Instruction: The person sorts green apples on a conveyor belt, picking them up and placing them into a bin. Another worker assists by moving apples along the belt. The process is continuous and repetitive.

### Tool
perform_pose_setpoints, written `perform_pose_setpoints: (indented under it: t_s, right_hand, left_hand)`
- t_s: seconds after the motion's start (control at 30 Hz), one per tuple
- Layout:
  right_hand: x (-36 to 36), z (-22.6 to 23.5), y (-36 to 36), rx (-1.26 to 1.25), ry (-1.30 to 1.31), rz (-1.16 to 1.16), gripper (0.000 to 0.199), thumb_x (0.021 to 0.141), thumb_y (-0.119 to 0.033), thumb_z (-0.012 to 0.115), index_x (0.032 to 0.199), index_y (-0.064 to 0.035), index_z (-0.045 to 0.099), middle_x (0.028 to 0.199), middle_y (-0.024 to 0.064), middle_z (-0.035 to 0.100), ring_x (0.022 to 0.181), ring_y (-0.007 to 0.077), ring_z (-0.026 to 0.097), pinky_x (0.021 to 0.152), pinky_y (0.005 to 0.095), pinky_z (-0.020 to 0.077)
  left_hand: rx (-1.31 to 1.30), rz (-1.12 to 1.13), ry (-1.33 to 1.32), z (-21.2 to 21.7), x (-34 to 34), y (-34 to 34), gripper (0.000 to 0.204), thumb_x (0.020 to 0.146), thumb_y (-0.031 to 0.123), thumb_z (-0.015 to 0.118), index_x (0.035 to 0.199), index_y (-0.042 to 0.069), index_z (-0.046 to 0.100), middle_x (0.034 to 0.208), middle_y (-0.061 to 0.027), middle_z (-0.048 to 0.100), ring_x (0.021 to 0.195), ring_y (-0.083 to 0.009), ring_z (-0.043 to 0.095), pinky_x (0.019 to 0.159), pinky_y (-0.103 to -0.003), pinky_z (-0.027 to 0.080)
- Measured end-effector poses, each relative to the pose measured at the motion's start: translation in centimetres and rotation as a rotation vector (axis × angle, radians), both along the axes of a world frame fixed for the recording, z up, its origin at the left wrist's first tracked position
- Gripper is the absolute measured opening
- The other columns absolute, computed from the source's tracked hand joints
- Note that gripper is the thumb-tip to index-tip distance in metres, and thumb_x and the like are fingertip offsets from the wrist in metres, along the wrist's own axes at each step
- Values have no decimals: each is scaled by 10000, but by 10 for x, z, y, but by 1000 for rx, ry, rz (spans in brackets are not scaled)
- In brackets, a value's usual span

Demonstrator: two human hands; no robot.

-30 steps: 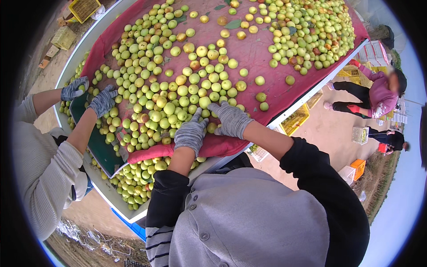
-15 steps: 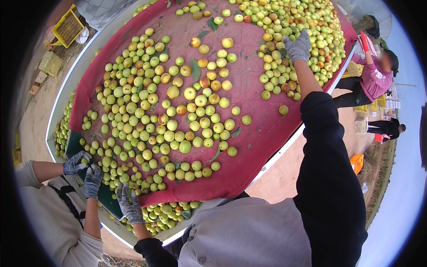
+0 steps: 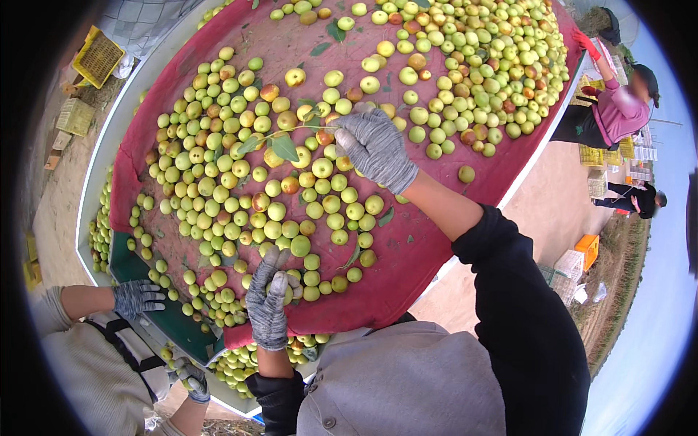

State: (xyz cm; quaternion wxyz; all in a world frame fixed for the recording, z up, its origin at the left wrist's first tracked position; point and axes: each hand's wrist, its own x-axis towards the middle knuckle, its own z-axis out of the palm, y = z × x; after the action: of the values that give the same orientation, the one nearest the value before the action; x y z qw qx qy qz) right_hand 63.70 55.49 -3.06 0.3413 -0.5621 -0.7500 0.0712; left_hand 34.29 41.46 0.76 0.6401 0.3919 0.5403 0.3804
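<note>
Many round, yellow-green jujubes (image 3: 273,190), some blushed reddish brown, lie spread over a red cloth (image 3: 378,291). My right hand (image 3: 378,149), in a grey glove, is closed in a pinch over the middle of the cloth. It grips the end of a thin leafy twig (image 3: 285,148), whose green leaves hang over the jujubes to the left. My left hand (image 3: 267,305), gloved likewise, is at the cloth's near edge. Its thumb and fingers curl round a jujube (image 3: 289,293), partly hidden by the glove.
A larger heap of jujubes (image 3: 502,65) covers the far right. At left, a co-worker's gloved hand (image 3: 138,299) rests by the green chute (image 3: 134,267); their other hand (image 3: 193,381) holds fruit lower down. A person in pink (image 3: 622,112) stands beyond the white rim (image 3: 502,202).
My right hand has come from the far-right heap to the middle and now holds a leafy twig. My left hand has moved right from the chute's edge. A co-worker's hand has dropped lower.
</note>
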Motion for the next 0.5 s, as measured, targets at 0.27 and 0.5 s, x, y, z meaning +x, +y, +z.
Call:
perform_pose_setpoints:
  t_s: [0.27, 0.5]
  right_hand:
    - [-64, 33, -115, -188, -108, 526, 226, 844, -309, 651, 990, -142, 693, 871, 25, 660, 961, 243, 628, 1065, 496, 367]
    - [186, 30, -28, 57, -10, -403, 528, 910, -314, 603, 1318, 7, 509, 1282, 210, 558, 1196, 345, 529, 1027, 409, 405]
  left_hand:
    - [-225, 241, -482, 7, 34, 11, 531, 980, 327, 531, 1399, 19, 424, 986, -74, 608, 697, -89, 569, 567, -218, 507]
    - [-89, -97, 163, -10, -54, -23, 475, 987, 274, 522, 1358, -22, 487, 990, -87, 668, 670, -103, 588, 613, -277, 514]
